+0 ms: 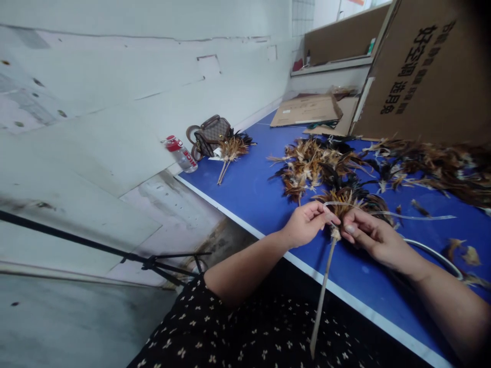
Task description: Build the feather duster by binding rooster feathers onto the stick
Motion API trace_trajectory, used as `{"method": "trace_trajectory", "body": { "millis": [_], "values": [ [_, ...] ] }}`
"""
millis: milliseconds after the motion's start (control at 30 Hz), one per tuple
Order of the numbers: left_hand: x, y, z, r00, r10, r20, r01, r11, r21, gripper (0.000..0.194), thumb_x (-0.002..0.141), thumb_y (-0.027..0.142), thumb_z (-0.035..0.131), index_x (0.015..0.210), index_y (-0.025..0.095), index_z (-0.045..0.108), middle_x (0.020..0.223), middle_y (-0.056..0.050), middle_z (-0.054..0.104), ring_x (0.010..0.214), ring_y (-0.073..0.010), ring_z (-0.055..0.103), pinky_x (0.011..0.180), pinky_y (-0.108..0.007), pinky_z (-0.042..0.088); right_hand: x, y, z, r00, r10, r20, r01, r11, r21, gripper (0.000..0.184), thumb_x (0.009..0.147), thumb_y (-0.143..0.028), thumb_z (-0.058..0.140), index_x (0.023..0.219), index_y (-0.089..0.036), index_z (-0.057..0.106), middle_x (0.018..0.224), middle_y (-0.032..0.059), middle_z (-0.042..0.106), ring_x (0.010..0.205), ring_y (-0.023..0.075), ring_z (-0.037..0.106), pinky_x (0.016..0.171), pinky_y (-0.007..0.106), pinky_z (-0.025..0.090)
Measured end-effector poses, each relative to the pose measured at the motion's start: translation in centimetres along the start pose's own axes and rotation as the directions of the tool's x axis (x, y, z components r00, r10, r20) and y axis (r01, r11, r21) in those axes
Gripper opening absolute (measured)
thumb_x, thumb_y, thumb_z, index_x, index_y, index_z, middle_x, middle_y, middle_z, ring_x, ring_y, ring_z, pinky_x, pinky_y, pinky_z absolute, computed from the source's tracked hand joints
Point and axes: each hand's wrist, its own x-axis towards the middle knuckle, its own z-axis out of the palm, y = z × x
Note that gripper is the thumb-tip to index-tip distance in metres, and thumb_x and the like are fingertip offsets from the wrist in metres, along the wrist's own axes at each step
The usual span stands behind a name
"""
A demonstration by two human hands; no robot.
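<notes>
On the blue table (249, 191) my left hand (307, 222) pinches a clear plastic strip (414, 216) where it meets the feather bundle (351, 200). My right hand (374, 232) closes its fingers on the base of that bundle, at the top of a thin wooden stick (321, 301). The stick hangs down past the table's edge toward my lap. Both hands almost touch each other. The strip trails off to the right across the table.
A heap of brown and black feathers (318, 163) lies behind my hands and runs on to the right (441, 166). A finished feather duster (230, 151), a brown handbag (210, 134) and a bottle (181, 153) sit at the far left edge. Cardboard boxes (425, 71) stand behind.
</notes>
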Motion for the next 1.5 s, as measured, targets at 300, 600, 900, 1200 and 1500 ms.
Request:
{"method": "trace_trajectory", "body": {
  "millis": [300, 600, 900, 1200, 1500],
  "values": [
    [0.3, -0.8, 0.3, 0.99, -0.142, -0.001, 0.142, 0.989, 0.037, 0.061, 0.08, 0.067, 0.09, 0.098, 0.015, 0.064, 0.072, -0.001, 0.072, 0.057, -0.0091, 0.062, 0.056, -0.023, 0.049, -1.2, -1.8, -0.6, 0.993, -0.086, -0.076, 0.078, 0.992, -0.098, 0.031, 0.107, -0.051, 0.069, 0.096, -0.023, 0.071, 0.116, 0.0109, 0.075, 0.076, 0.0179, 0.065, 0.07, 0.033, 0.055],
    [-0.3, -1.4, 0.3, 0.994, -0.111, -0.001, 0.11, 0.99, 0.09, 0.052, 0.076, 0.056, 0.098, 0.091, 0.012, 0.073, 0.076, -0.003, 0.072, 0.064, -0.0092, 0.062, 0.064, -0.024, 0.05, -0.6, -2.3, -0.2, 0.905, -0.398, -0.148, 0.306, 0.853, -0.422, 0.012, 0.108, -0.031, 0.068, 0.096, -0.026, 0.07, 0.109, 0.0075, 0.069, 0.1, 0.0236, 0.068, 0.089, 0.038, 0.054],
    [-0.4, -0.8, 0.2, 0.962, 0.234, 0.14, -0.271, 0.876, 0.398, 0.021, 0.095, 0.033, 0.078, 0.087, 0.014, 0.078, 0.087, -0.006, 0.072, 0.08, -0.0138, 0.065, 0.076, -0.027, 0.053, -0.8, -2.2, 1.5, 0.92, -0.377, -0.107, 0.296, 0.848, -0.439, 0.02, 0.108, -0.032, 0.064, 0.128, -0.029, 0.069, 0.122, 0.0101, 0.072, 0.102, 0.0265, 0.073, 0.088, 0.042, 0.062],
    [-0.5, -0.9, 0.6, 0.996, -0.061, 0.06, 0.059, 0.998, 0.022, 0.058, 0.081, 0.064, 0.093, 0.095, 0.011, 0.075, 0.083, -0.006, 0.074, 0.073, -0.0112, 0.066, 0.074, -0.027, 0.054, -1.0, -0.8, 0.7, 0.96, -0.253, -0.117, 0.168, 0.862, -0.478, 0.027, 0.11, -0.042, 0.062, 0.132, -0.027, 0.066, 0.102, 0.0063, 0.075, 0.084, 0.0236, 0.071, 0.076, 0.039, 0.06],
    [-0.3, -0.1, 0.6, 0.985, -0.165, 0.049, 0.165, 0.986, 0.01, 0.057, 0.077, 0.06, 0.096, 0.094, 0.013, 0.069, 0.08, -0.006, 0.075, 0.063, -0.0094, 0.063, 0.057, -0.023, 0.047, -1.5, -1.8, 0.2, 0.955, -0.279, -0.096, 0.207, 0.864, -0.458, 0.015, 0.109, -0.039, 0.06, 0.107, -0.028, 0.07, 0.09, 0.0054, 0.077, 0.073, 0.0233, 0.07, 0.066, 0.04, 0.057]
  ]
}}
